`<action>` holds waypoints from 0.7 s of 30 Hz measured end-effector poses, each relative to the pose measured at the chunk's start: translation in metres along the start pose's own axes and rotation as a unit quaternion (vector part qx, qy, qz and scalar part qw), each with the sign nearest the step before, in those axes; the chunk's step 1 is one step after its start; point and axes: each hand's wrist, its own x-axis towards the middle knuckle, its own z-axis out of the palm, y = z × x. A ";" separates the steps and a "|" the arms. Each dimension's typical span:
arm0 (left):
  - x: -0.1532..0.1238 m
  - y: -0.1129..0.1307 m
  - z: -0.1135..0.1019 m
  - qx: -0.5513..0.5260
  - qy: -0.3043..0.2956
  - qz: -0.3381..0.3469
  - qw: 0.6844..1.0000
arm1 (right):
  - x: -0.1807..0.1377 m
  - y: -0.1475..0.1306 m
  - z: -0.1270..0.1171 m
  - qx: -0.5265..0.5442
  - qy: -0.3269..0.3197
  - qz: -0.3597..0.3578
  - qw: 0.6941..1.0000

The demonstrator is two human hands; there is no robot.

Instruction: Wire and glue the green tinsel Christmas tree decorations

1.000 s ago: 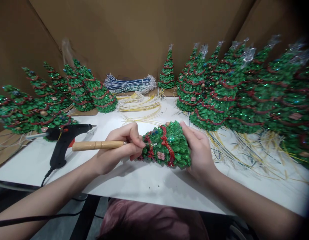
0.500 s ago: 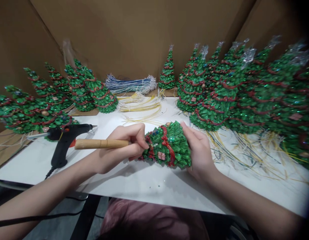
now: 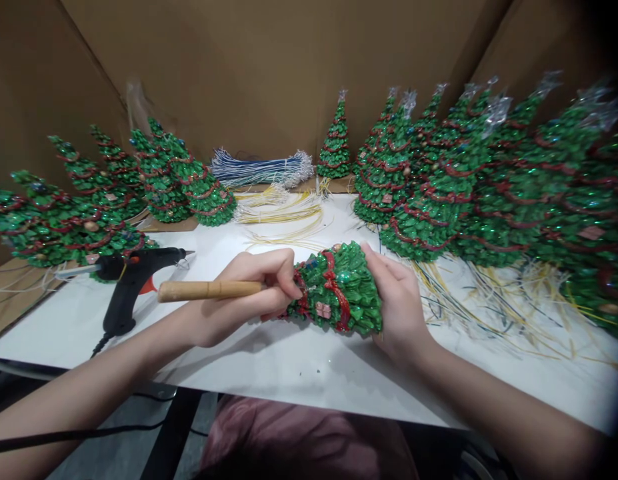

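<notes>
A small green Christmas tree [image 3: 341, 288] with red garland lies on its side just above the white table [image 3: 289, 367], tip pointing left. My right hand [image 3: 401, 303] is closed around its wide base. My left hand [image 3: 241, 293] pinches a tool with a wooden handle [image 3: 209, 290]; the handle sticks out to the left, and the working end is hidden between my fingers and the tree's tip.
A black hot glue gun [image 3: 131, 277] lies at the left with its cord running off the table edge. Several finished trees [image 3: 463, 180] crowd the right and back; more trees [image 3: 89, 200] stand at left. Bundles of blue wires [image 3: 261, 169] and yellow wires [image 3: 283, 210] lie behind.
My left hand and the wooden-handled tool have slid a little to the right, covering more of the tree's tip. The right hand and tree have stayed in place.
</notes>
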 end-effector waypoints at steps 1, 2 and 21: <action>0.000 -0.001 0.001 0.012 -0.001 0.003 1.000 | 0.000 0.000 0.000 -0.002 0.000 -0.001 1.000; 0.000 -0.001 0.002 0.024 -0.001 0.006 1.000 | 0.000 0.000 0.000 -0.004 0.000 -0.002 1.000; -0.001 -0.016 0.008 -0.075 0.092 0.126 0.985 | 0.002 0.001 -0.002 -0.014 0.010 -0.003 1.000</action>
